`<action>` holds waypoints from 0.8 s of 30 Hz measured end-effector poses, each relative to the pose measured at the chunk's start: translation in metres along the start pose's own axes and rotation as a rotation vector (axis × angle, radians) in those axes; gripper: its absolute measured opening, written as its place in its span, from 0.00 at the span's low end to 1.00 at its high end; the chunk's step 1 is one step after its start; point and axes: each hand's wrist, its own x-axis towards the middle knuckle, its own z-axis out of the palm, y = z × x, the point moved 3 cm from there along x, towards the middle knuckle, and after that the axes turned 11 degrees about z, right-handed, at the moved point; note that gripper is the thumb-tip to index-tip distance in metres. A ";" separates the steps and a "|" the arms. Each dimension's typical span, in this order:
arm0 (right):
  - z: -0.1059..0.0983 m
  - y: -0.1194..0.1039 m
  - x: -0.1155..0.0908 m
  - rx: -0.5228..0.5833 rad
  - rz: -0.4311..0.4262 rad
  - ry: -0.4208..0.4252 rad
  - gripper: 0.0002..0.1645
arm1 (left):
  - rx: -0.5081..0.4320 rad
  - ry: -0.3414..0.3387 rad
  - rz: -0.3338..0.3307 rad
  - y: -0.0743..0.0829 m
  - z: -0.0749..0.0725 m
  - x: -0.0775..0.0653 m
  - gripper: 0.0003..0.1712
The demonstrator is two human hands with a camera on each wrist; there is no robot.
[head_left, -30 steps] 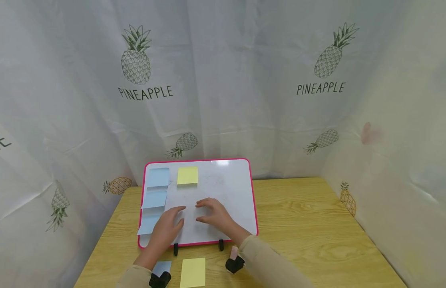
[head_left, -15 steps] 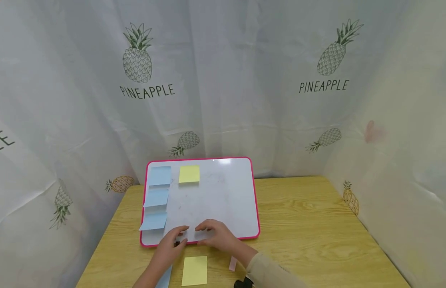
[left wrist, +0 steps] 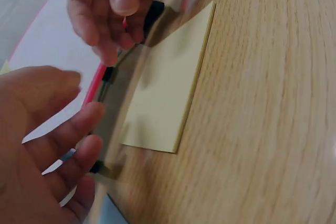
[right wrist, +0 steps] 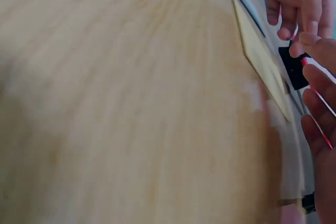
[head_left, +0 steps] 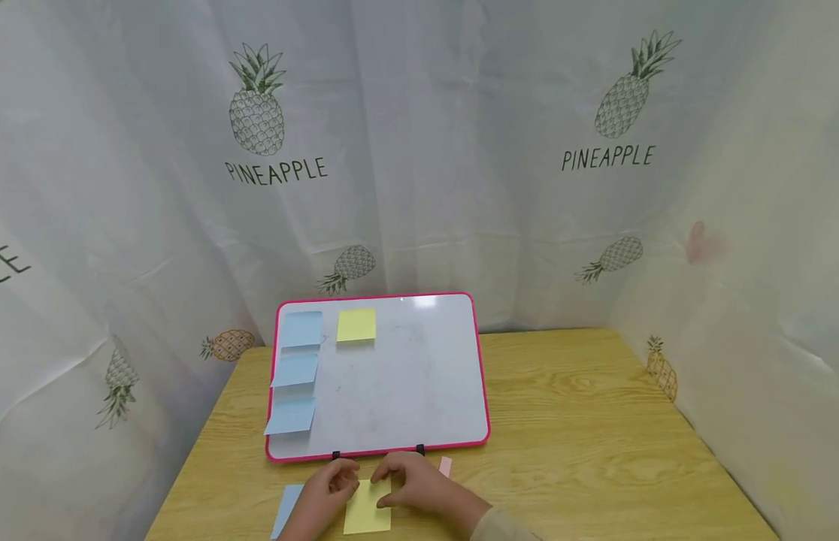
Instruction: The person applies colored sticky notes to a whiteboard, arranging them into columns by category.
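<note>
A pad of yellow sticky notes [head_left: 367,515] lies on the table in front of the whiteboard. Both hands hover close over it in the head view. My left hand [head_left: 325,492] is at the pad's upper left, fingers loosely bent, with nothing between them in the left wrist view. On the right side, my right hand [head_left: 419,485] overlaps the pad's edge, its fingers relaxed and holding nothing. The left wrist view shows the pad [left wrist: 168,87] as a thick stack, apart from the fingers. Partly behind my left hand lies a blue sticky-note pad [head_left: 286,507].
The whiteboard [head_left: 406,383] with a pink frame leans at the back on black feet [head_left: 420,449]. Three blue notes [head_left: 301,329] run down its left side, their lower edges lifting. One yellow note [head_left: 356,324] sits near its top. A pink strip [head_left: 446,466] lies behind my right hand.
Both hands have come down from in front of the whiteboard, past its lower edge, to the yellow pad on the table. The notes on the board have stayed in place.
</note>
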 end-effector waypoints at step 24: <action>0.016 0.012 -0.005 -0.174 -0.124 -0.040 0.20 | 0.189 -0.154 0.322 -0.029 0.010 -0.013 0.22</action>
